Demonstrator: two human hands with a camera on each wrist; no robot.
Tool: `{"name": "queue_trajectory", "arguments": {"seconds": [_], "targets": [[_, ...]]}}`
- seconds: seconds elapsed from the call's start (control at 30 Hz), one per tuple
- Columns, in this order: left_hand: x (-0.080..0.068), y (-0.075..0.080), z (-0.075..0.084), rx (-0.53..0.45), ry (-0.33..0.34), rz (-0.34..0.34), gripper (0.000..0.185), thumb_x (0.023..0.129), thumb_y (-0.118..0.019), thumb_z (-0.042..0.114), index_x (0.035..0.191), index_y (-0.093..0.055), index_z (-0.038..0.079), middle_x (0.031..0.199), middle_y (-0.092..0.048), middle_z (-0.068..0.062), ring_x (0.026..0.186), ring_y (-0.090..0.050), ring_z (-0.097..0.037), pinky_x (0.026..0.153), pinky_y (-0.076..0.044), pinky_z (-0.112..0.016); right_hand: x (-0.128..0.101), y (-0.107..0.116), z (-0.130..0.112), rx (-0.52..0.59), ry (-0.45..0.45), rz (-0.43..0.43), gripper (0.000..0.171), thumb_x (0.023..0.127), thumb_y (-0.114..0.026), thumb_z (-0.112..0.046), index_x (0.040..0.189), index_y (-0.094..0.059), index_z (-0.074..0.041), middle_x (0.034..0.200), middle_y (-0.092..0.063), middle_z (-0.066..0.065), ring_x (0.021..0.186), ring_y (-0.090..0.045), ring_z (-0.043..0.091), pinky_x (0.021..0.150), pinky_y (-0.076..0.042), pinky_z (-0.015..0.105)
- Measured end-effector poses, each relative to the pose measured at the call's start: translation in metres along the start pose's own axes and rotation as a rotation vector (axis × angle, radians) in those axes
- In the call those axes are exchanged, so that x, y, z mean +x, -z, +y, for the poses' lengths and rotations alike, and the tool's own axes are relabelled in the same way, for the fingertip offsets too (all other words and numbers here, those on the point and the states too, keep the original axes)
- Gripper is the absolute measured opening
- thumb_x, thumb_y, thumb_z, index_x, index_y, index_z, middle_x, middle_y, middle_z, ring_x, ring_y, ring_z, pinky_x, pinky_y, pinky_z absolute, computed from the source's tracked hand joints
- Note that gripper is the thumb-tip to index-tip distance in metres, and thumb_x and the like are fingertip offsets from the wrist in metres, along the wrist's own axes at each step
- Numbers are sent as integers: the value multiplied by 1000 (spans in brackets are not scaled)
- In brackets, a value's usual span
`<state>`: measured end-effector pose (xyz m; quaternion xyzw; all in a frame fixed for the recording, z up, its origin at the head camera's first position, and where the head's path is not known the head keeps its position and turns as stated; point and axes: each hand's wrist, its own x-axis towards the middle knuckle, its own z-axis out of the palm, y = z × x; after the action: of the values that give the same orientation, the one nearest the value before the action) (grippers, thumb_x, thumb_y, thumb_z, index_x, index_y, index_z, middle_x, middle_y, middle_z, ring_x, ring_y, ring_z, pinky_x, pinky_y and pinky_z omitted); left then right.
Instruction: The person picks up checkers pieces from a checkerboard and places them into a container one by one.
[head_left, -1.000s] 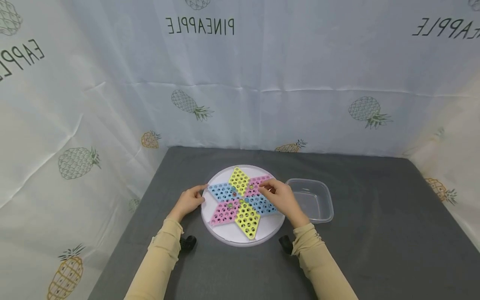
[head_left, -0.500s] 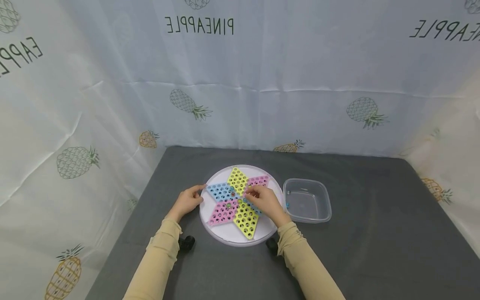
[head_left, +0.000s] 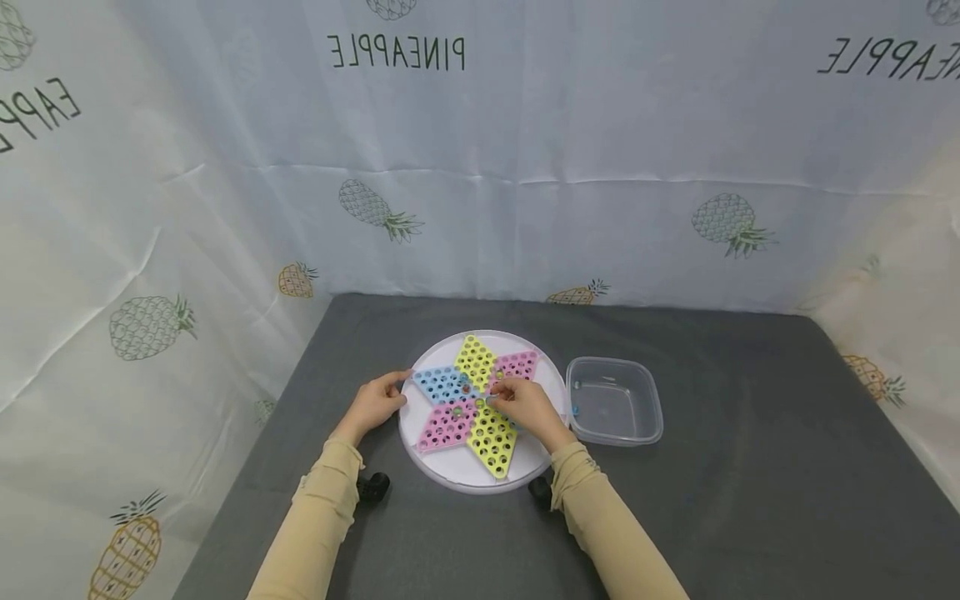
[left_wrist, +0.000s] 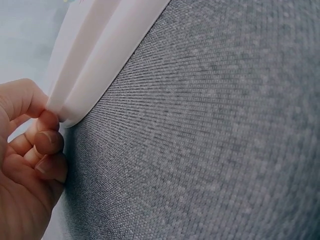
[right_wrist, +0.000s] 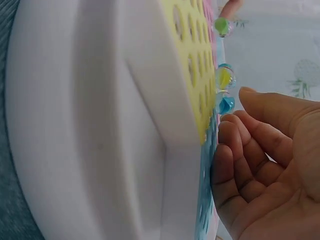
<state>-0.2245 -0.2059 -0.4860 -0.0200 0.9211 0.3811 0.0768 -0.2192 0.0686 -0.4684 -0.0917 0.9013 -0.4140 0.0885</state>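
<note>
Blue marble sits just beside the fingers of the right hand.

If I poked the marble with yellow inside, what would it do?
The marble with yellow inside looks round, so it would likely roll if loose. Its shiny surface may feel slippery. The holed star board might catch it.

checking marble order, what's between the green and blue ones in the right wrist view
A yellow marble sits between the green marble and blue marble in the right wrist view.
</note>
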Motion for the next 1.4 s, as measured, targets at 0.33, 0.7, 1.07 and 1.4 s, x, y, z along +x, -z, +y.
{"name": "queue_trajectory", "arguments": {"seconds": [0.33, 0.7, 1.07, 1.4], "targets": [[0, 0, 1, 8, -4, -1, 49, 83, -57, 12, 132, -53, 11, 72, -48, -3, 59, -41, -13, 55, -35, -27, 2, -5, -1, -55, -4, 0, 20, 83, -66, -19, 100, -70, -8, 81, -62, 2, 71, -52, 12, 67, -43, 26], [0, -1, 1, 10, -14, -3, 49, 83, -56, 11, 132, -53, 10, 73, -50, -3, 59, -42, -13, 55, -35, -27, 5, -7, 1, -89, 8, -6, 18, 83, -67, -17, 97, -69, -7, 77, -59, 1, 67, -49, 11, 62, -40, 24], [0, 0, 0, 9, 1, -2, 49, 83, -57, 11, 132, -53, 11, 74, -50, -4, 60, -43, -14, 55, -36, -27, 4, -5, 1, -22, -37, -6, 20, 83, -67, -21, 100, -68, -10, 85, -63, 2, 75, -55, 12, 69, -45, 26], [-1, 1, 2, 9, -7, 2, 49, 84, -56, 11, 133, -53, 10, 73, -50, -4, 59, -42, -14, 55, -35, -27, -2, 2, -10, 35, 0, 4, 20, 83, -67, -22, 100, -68, -11, 88, -65, 2, 76, -57, 12, 67, -46, 25]]}}
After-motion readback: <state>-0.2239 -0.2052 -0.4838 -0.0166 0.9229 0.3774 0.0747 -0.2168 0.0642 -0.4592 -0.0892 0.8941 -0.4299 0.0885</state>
